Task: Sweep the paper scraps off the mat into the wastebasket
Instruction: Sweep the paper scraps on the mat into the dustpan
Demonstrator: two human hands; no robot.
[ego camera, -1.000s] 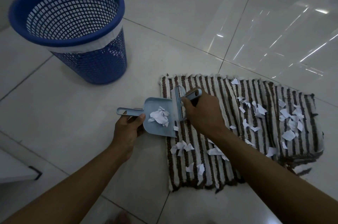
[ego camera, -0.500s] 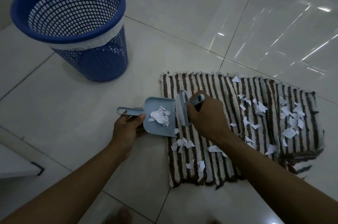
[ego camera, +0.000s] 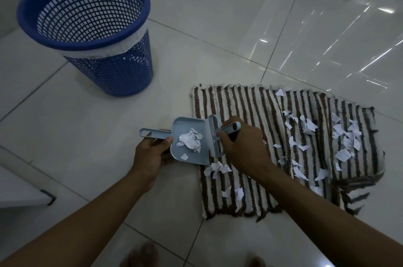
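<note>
Left hand [ego camera: 150, 153]: fingers wrapped on the dustpan [ego camera: 189, 141] handle, at the mat's [ego camera: 246, 109] left edge.
Right hand [ego camera: 242, 146]: fingers gripping the brush [ego camera: 214, 136].
Done: one small heap in the pan.
Left: most paper scraps [ego camera: 344, 136] lie on the mat; wastebasket [ego camera: 87, 26] looks empty.

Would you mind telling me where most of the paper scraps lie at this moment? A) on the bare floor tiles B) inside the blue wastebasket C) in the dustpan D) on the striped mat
D: white paper scraps are scattered thickly over the right part of the striped mat, while the dustpan in the left hand holds only a small pile.
</note>
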